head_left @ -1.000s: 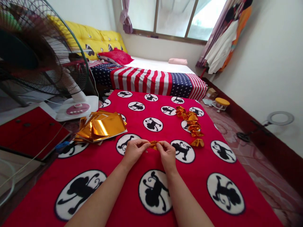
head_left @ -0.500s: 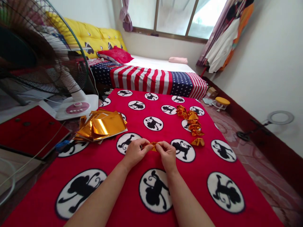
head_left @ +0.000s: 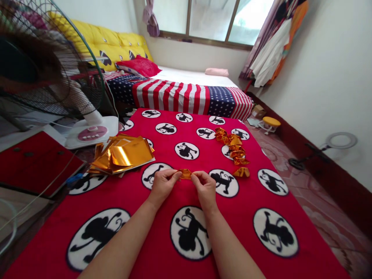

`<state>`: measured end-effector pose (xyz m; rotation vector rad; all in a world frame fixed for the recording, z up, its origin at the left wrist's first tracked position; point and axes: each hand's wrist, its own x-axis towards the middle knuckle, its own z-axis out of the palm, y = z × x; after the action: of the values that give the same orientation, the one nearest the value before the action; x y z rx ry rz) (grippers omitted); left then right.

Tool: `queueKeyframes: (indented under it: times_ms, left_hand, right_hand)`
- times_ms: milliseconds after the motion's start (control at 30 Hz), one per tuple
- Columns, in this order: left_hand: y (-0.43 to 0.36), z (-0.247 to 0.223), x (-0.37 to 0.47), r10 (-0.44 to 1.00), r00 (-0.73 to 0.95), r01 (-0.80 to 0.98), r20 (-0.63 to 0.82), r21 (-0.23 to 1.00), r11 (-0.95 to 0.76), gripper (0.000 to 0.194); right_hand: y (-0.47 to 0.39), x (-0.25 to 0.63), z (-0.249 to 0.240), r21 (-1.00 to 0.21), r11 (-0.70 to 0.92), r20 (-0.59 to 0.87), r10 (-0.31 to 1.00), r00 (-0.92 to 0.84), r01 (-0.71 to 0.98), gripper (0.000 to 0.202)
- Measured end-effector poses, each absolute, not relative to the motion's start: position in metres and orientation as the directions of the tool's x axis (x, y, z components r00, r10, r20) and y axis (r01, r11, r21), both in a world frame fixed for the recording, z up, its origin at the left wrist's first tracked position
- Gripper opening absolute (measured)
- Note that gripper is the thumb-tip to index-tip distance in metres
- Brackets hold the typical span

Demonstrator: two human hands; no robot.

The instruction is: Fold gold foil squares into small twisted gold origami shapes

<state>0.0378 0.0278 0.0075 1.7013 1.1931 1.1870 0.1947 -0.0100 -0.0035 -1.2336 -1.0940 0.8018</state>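
A small folded piece of gold foil paper is stretched between my two hands, just above the red cloth with its monkey prints. My left hand pinches its left end between thumb and fingers. At the right end, the thumb and fingers of my right hand are closed on it too. To the left lies a loose stack of flat gold foil sheets. A row of folded gold foil pieces sits on the right, with one folded piece a little apart, nearer to me.
An electric fan stands at the left beside a red panel. Beyond the cloth is a bed with a striped and starred cover. A yellow stool and a ring light stand on the floor at right.
My left hand has shifted slightly left, away from the right one, so more of the folded gold paper shows between them. The view has moved a little.
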Motion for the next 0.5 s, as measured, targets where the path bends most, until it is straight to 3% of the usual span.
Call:
queueKeyframes:
  times_ms: [300, 500]
  left_hand:
    - [0.0269, 0.0070, 0.0406, 0.962, 0.171, 0.231, 0.215, 0.940, -0.251, 0.028]
    - [0.0262, 0.0097, 0.0398, 0.954, 0.202, 0.241, 0.222, 0.933, -0.268, 0.027]
  right_hand:
    - [-0.0109, 0.1952, -0.0030, -0.961, 0.205, 0.262, 0.894, 0.363, 0.187, 0.017]
    - [-0.0125, 0.1946, 0.0024, -0.975, 0.209, 0.223, 0.939, 0.263, 0.081, 0.015]
